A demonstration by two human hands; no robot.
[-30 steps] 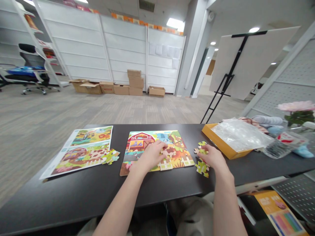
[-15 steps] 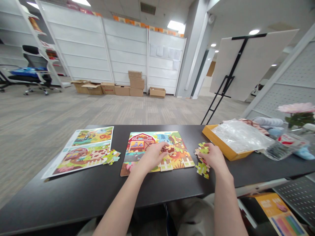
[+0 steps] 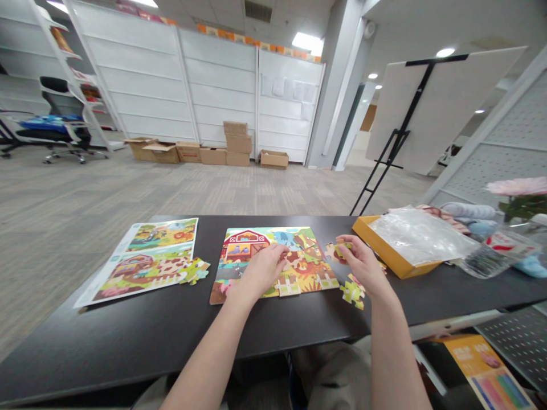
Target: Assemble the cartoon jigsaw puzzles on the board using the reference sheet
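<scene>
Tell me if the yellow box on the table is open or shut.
Open: no lid covers the yellow box, and clear plastic shows inside.

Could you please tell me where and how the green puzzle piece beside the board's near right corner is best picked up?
Probably pinch the green puzzle piece by opposite outer edges with the right hand, coming from above its near side: it looks thin and low, with protruding tabs, and other loose bits crowd its far side.

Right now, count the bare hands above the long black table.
2: the bare left hand over the colourful rectangular farm-scene jigsaw, and the bare right hand to its right, holding small multicoloured puzzle pieces.
</scene>
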